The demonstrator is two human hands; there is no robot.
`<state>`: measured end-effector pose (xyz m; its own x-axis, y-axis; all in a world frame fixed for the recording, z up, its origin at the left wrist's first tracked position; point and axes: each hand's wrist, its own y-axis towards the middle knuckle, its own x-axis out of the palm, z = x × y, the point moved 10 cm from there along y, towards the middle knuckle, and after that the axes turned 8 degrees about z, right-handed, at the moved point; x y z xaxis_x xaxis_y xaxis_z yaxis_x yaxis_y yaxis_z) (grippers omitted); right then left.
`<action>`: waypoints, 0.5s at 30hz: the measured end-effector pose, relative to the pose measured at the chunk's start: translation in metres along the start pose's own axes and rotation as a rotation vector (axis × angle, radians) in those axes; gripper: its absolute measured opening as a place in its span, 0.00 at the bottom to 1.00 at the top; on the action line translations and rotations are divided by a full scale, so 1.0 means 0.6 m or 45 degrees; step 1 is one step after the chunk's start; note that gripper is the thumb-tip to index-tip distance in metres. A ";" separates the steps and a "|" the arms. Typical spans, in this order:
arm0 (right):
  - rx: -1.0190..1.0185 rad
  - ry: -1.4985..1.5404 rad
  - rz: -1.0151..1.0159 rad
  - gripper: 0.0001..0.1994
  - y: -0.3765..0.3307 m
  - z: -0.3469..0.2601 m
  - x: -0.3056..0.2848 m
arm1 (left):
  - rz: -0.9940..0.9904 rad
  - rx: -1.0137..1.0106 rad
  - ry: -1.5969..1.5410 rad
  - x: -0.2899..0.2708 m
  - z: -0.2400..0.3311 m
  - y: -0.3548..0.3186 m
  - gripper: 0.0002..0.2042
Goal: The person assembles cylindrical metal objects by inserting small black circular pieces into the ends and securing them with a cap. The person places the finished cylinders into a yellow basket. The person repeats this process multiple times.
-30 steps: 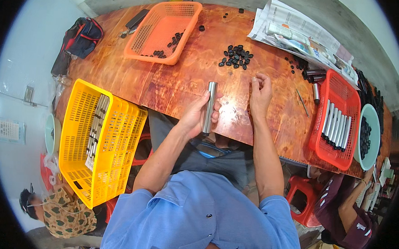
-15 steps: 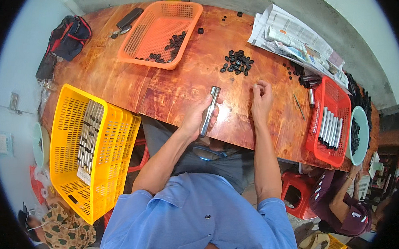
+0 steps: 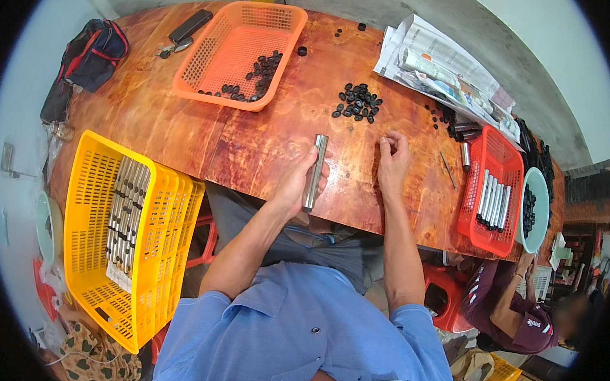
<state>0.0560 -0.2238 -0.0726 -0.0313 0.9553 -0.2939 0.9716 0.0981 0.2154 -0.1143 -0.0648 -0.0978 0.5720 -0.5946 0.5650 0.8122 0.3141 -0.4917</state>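
A metal tube in the left hand above the table's near edge.
In the head view, the left hand [image 3: 297, 182] grasped the shiny metal tube [image 3: 315, 172], its fingers wrapped around it and its top tilted slightly rightward. The right hand [image 3: 394, 169] hung apart from it with loosely curled fingers; whether they pinched anything small could not be told. Beyond on the wooden table [image 3: 252, 150] lay a pile of black pieces [image 3: 357, 101]; a red basket [image 3: 483, 238] of silver tubes [image 3: 494, 199] stood to the right.
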 end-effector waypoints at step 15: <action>-0.060 0.008 0.032 0.11 0.000 0.005 0.000 | -0.103 0.145 0.116 0.017 -0.007 0.008 0.16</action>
<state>0.0565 -0.2246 -0.0754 -0.0088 0.9594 -0.2819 0.9599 0.0871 0.2665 -0.1051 -0.0723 -0.0972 0.4953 -0.6847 0.5346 0.8660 0.3408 -0.3659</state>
